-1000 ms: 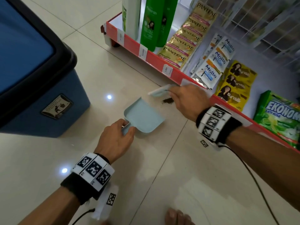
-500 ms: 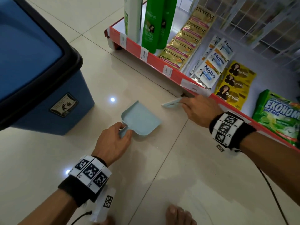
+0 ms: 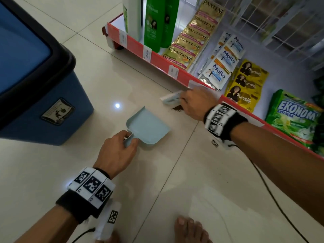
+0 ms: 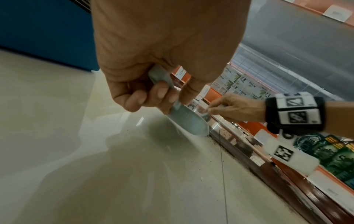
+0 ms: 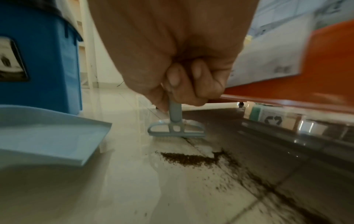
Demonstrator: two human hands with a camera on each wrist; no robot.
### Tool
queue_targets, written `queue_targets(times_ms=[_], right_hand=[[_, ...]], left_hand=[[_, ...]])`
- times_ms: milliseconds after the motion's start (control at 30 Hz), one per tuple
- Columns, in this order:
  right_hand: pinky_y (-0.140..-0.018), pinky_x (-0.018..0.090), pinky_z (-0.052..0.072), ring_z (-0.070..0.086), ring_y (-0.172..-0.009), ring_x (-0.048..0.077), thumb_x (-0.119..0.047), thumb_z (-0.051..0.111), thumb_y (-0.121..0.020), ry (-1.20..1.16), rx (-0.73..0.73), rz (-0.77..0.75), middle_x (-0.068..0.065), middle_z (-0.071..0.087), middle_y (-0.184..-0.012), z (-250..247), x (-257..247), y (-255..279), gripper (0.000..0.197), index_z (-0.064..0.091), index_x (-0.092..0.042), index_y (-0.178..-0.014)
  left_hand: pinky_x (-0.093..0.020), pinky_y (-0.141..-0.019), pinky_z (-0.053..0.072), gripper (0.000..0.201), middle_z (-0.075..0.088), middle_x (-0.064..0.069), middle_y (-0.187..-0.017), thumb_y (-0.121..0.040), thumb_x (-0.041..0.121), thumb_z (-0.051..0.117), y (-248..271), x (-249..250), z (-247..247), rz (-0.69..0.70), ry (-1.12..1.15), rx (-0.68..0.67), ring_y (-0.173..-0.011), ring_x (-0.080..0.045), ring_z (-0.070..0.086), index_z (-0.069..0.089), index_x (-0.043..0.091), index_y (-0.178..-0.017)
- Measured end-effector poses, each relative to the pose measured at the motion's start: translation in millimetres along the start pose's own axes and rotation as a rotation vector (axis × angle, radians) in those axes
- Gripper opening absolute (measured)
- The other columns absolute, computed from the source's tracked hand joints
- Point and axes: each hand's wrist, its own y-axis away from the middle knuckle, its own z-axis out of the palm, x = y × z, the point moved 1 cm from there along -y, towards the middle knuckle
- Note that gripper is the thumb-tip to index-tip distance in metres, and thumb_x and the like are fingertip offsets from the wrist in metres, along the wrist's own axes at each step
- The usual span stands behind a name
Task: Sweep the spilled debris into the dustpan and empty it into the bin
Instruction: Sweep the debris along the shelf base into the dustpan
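Observation:
A pale blue dustpan (image 3: 149,128) (image 4: 186,120) (image 5: 47,133) lies on the tiled floor, its mouth facing the shelf. My left hand (image 3: 115,151) (image 4: 157,91) grips its short handle. My right hand (image 3: 194,104) (image 5: 184,84) grips the handle of a small pale blue brush (image 3: 171,99) (image 5: 177,128), whose head touches the floor by the shelf's base. A small pile of dark brown debris (image 3: 177,108) (image 5: 189,158) lies between brush and dustpan, with scattered grains trailing along the shelf edge. The blue bin (image 3: 33,88) (image 5: 38,60) with its black rim stands to the left.
A low red-edged shelf (image 3: 157,60) runs diagonally on the right, holding green shampoo bottles (image 3: 152,23), sachet strips (image 3: 191,41) and a green detergent pack (image 3: 296,118). A cable (image 3: 273,195) trails from my right wrist. My bare toes (image 3: 191,227) show at the bottom.
My right hand has drawn the brush back from the shelf base towards me, and the dark debris pile shows again beside it. The dustpan and left hand hold still.

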Motion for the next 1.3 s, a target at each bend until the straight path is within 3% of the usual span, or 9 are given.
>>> queue_targets(times_ms=[133,300,467,633,767,900,1000,1200,1300], right_hand=[[-0.061,0.029,0.039,0.059,-0.073,0.025,-0.028,0.037,-0.102,-0.062,0.003,-0.002,0.005,0.059,-0.075,-8,15,17,0.034,0.062,-0.013,-0.086],[-0.059,0.032,0.045,0.056,-0.064,0.021,-0.033,0.035,-0.105,-0.141,0.112,-0.078,0.005,0.062,-0.075,-23,-11,-10,0.038,0.067,-0.013,-0.102],[-0.068,0.037,0.057,0.063,-0.071,0.025,-0.026,0.038,-0.106,-0.064,-0.008,-0.014,0.007,0.064,-0.084,-3,-28,-29,0.029,0.063,-0.013,-0.114],[-0.074,0.032,0.056,0.065,-0.080,0.021,-0.027,0.041,-0.104,-0.085,-0.127,0.020,0.007,0.070,-0.106,9,13,22,0.032,0.061,-0.018,-0.127],[-0.059,0.027,0.049,0.057,-0.062,0.013,-0.027,0.036,-0.105,-0.059,-0.063,-0.013,-0.002,0.064,-0.082,-7,29,59,0.034,0.061,-0.020,-0.129],[-0.075,0.041,0.056,0.065,-0.083,0.025,-0.026,0.036,-0.106,-0.200,0.025,-0.106,0.009,0.069,-0.101,-21,1,44,0.034,0.054,-0.020,-0.134],[-0.083,0.043,0.055,0.066,-0.095,0.028,-0.029,0.036,-0.106,-0.210,0.037,-0.155,0.010,0.068,-0.114,-19,-30,17,0.034,0.054,-0.020,-0.134],[-0.079,0.030,0.052,0.065,-0.088,0.024,-0.029,0.041,-0.103,-0.145,-0.182,-0.158,0.011,0.069,-0.118,0,-31,18,0.031,0.062,-0.019,-0.123],[-0.076,0.032,0.055,0.063,-0.080,0.020,-0.038,0.048,-0.098,-0.099,-0.218,-0.092,0.006,0.071,-0.102,-6,1,33,0.027,0.066,-0.019,-0.106]], left_hand=[[-0.023,-0.051,0.036,0.021,0.058,0.011,-0.066,-0.096,0.039,0.052,1,-1,2,-0.006,0.019,-0.007,-0.060,-0.007,0.057,0.058,0.019,-0.094],[-0.025,-0.051,0.039,0.021,0.058,0.008,-0.065,-0.096,0.039,0.052,4,1,6,0.019,0.015,-0.027,-0.058,-0.011,0.057,0.058,0.018,-0.095],[-0.024,-0.050,0.038,0.022,0.058,0.008,-0.063,-0.096,0.039,0.052,6,-3,5,0.008,0.007,-0.012,-0.057,-0.010,0.056,0.058,0.018,-0.093],[-0.022,-0.050,0.035,0.022,0.057,0.012,-0.065,-0.095,0.041,0.052,17,-7,0,-0.015,0.004,0.010,-0.058,-0.004,0.055,0.058,0.020,-0.093],[-0.023,-0.050,0.037,0.023,0.061,0.007,-0.067,-0.094,0.041,0.053,31,-11,-1,-0.004,0.019,-0.007,-0.060,-0.007,0.057,0.059,0.020,-0.089],[-0.026,-0.051,0.040,0.036,0.060,-0.002,-0.063,-0.094,0.044,0.053,40,-17,-2,-0.008,0.032,0.041,-0.054,-0.012,0.053,0.060,0.012,-0.080],[-0.030,-0.051,0.041,0.038,0.060,-0.007,-0.061,-0.094,0.044,0.055,47,-21,-4,-0.015,0.022,0.085,-0.053,-0.017,0.051,0.060,0.010,-0.077],[-0.027,-0.049,0.036,0.042,0.057,-0.004,-0.060,-0.093,0.046,0.054,61,-27,-14,-0.043,-0.012,0.124,-0.053,-0.014,0.049,0.058,0.009,-0.073],[-0.025,-0.049,0.034,0.032,0.056,0.001,-0.059,-0.092,0.036,0.058,65,-34,-20,-0.069,-0.036,0.155,-0.053,-0.011,0.050,0.058,0.011,-0.072]])
